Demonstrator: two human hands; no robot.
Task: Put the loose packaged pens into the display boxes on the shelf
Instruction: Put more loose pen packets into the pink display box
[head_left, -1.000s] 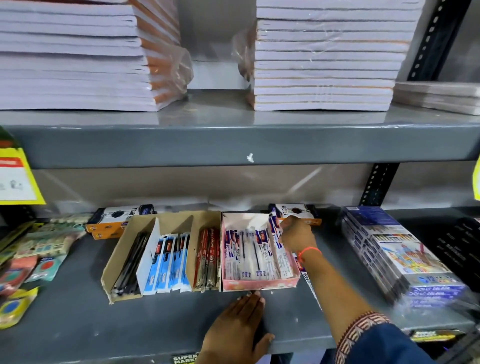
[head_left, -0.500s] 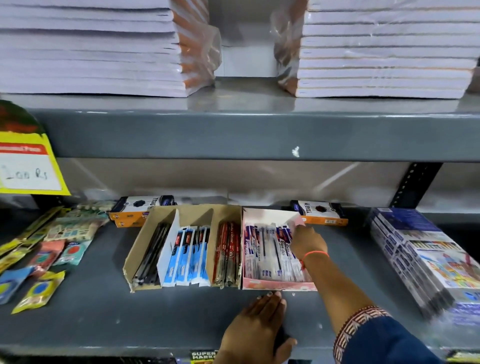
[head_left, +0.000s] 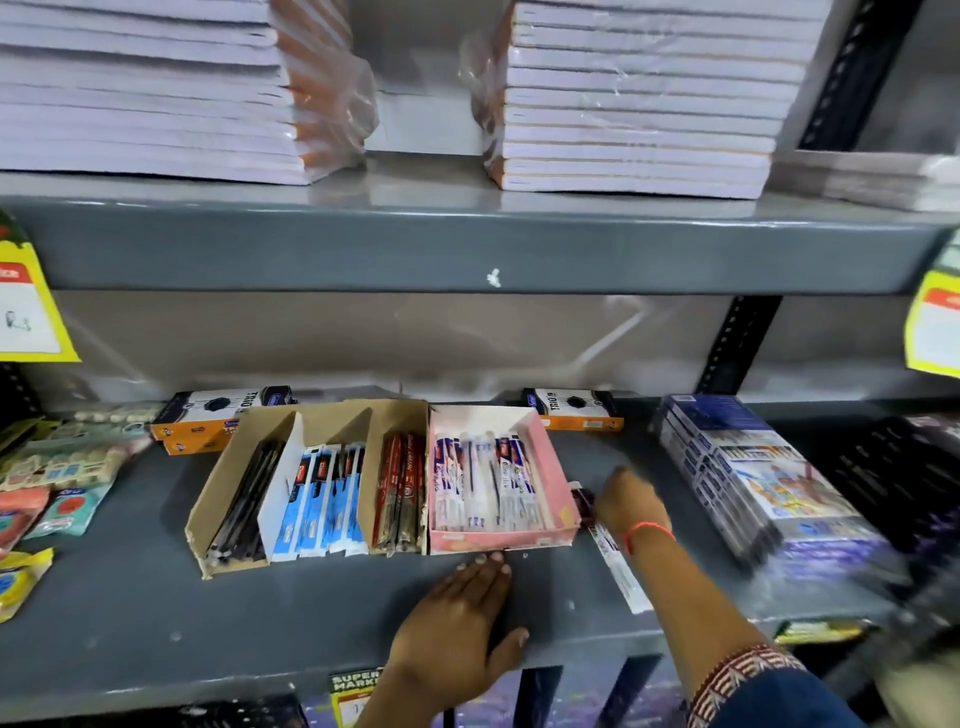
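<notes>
A pink display box (head_left: 556, 462) on the grey shelf (head_left: 130, 613) holds white-and-blue packaged pens (head_left: 488, 483). Left of it and touching it, a brown cardboard box (head_left: 332, 415) has compartments of black pens (head_left: 249, 493), blue packaged pens (head_left: 327, 493) and red pens (head_left: 402, 483). A loose white packaged pen (head_left: 621, 571) lies on the shelf just right of the pink box, partly under my right wrist. My right hand (head_left: 631, 501) is blurred, low beside the pink box's right wall, fingers on a dark pack; its grip is unclear. My left hand (head_left: 462, 608) rests flat on the shelf in front of the pink box, holding nothing.
Wrapped notebook stacks (head_left: 639, 98) fill the upper shelf. Orange-and-white boxes (head_left: 571, 405) stand behind the display boxes. A pile of blue colour packs (head_left: 753, 467) lies to the right, small packets (head_left: 62, 467) to the left. Yellow price tags (head_left: 26, 312) hang at both sides.
My right hand has left the pink box and dropped to the shelf on the box's right side, over the loose pens. My left hand stays flat in front.
</notes>
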